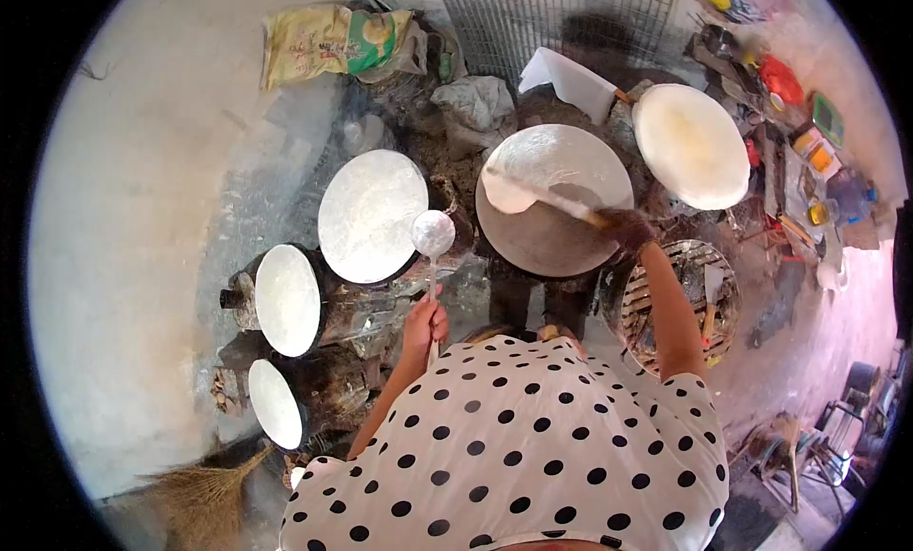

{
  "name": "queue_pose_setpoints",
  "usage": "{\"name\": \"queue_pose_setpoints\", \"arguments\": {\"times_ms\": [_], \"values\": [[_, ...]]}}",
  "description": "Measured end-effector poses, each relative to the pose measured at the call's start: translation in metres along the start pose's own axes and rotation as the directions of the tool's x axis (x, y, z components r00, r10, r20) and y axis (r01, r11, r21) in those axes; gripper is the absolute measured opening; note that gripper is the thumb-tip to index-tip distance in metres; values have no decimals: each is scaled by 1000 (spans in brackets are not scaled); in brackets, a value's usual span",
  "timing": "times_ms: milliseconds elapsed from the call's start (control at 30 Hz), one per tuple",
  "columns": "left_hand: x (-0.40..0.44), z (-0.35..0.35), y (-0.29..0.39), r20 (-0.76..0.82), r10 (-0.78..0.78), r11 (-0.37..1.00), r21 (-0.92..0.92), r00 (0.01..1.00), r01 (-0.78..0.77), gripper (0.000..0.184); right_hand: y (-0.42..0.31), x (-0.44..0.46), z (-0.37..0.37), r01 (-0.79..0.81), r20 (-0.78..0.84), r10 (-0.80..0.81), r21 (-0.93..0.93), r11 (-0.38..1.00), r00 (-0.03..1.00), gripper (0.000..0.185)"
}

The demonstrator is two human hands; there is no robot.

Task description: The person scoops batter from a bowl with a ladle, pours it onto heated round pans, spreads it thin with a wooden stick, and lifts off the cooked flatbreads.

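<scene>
My left hand [424, 325] is wrapped round the handle of a metal ladle [434, 235], held upright with its whitish bowl near a round pan coated in white [374, 216]. In a dark glove, my right hand [628, 233] is closed on the wooden handle of a spatula [552, 201]. The spatula's pale, rounded head lies over a large round pan [547, 251], whose inside is partly white and partly grey-brown. Whether the head touches the pan I cannot tell.
Two smaller white-coated pans [287, 301] [276, 405] stand at left. A round pale slab [691, 147] sits upper right, above a slatted round basket [681, 304]. A broom [207, 499] lies lower left; a wire rack [556, 23] and printed sack [333, 43] are behind.
</scene>
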State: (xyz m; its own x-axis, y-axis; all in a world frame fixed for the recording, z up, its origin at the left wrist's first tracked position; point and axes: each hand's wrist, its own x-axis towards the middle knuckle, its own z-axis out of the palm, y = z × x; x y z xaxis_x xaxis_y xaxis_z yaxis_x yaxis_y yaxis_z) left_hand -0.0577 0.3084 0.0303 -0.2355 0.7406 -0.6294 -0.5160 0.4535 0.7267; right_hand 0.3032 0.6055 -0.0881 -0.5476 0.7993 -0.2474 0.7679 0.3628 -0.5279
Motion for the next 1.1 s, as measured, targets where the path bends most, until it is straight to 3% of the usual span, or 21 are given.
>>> {"name": "queue_pose_setpoints", "arguments": {"times_ms": [67, 133, 167, 200, 267, 300, 333, 400, 433, 533, 567, 600, 667, 700, 733, 800, 833, 867, 933, 1067, 1100], "values": [[-3, -1, -4, -7, 9, 999, 31, 1000, -9, 36, 3, 2, -5, -101, 3, 102, 104, 989, 995, 46], [-5, 5, -1, -26, 2, 1000, 25, 1000, -1, 36, -25, 7, -18, -341, -81, 368, 235, 910, 926, 49], [-5, 3, -1, -35, -24, 1000, -14, 999, 23, 37, -14, 17, 3, -282, -88, 278, -48, 958, 957, 51], [-5, 3, -1, -43, -22, 1000, -17, 999, 21, 37, -16, 17, 1, -275, -83, 270, -49, 960, 959, 51], [-7, 3, -4, -31, -36, 996, -80, 999, 33, 36, -21, 6, -12, -13, 153, 22, -60, 998, 988, 49], [-9, 3, -6, -39, -32, 996, -89, 999, 28, 36, -14, -1, -21, 145, 168, -122, -135, 980, 978, 49], [-11, 3, -8, -32, -8, 997, -73, 999, 6, 36, 7, 6, -18, 155, 175, -130, -135, 979, 976, 49], [-15, 1, -13, -35, 8, 998, -54, 999, -10, 35, 49, 26, 3, 317, 90, -310, -446, 837, 946, 54], [-15, 1, -17, -52, 20, 999, -45, 998, -22, 35, 20, 22, -20, -57, 83, 50, 82, 995, 995, 50], [-22, 4, -24, -82, 11, 998, -53, 997, -15, 35, -41, 18, -46, -192, 137, 211, -139, 972, 968, 47], [-25, 5, -26, -86, -5, 997, -74, 996, -1, 35, -16, 28, -25, 7, 185, 30, -195, 981, 982, 47], [-28, 9, -28, -97, -3, 997, -83, 995, -5, 35, 1, 25, -29, 19, 194, 20, -199, 980, 981, 47], [-40, 19, -29, -162, -20, 994, -106, 987, 3, 33, 22, 19, -35, 281, 347, -223, -123, 952, 911, 49], [-46, 23, -31, -175, -22, 993, -114, 984, 1, 33, 8, 16, -53, 144, 368, -76, -159, 977, 927, 50], [-51, 27, -33, -204, -25, 993, -119, 979, 0, 32, 12, 20, -50, 153, 377, -85, -156, 976, 922, 50], [-59, 29, -42, -244, -35, 992, -124, 969, 4, 31, 24, 32, -44, 62, 85, -67, 54, 997, 994, 50], [-62, 28, -48, -246, -52, 987, -159, 968, 13, 30, -1, 33, -54, -34, 20, 35, -27, 999, 999, 48], [-66, 26, -53, -249, -69, 981, -193, 966, 20, 30, 1, 39, -47, -28, 33, 29, -19, 999, 999, 48], [-79, 26, -56, -253, -85, 984, -170, 964, 42, 34, 6, 46, -35, 149, 224, -94, -242, 959, 970, 46], [-105, 36, -59, -326, -105, 978, -205, 940, 38, 36, 39, 28, -62, 329, 340, -286, -73, 942, 896, 43], [-108, 28, -66, -315, -100, 971, -238, 944, 23, 34, 49, 39, -56, 269, 347, -248, -15, 963, 905, 42]]}}
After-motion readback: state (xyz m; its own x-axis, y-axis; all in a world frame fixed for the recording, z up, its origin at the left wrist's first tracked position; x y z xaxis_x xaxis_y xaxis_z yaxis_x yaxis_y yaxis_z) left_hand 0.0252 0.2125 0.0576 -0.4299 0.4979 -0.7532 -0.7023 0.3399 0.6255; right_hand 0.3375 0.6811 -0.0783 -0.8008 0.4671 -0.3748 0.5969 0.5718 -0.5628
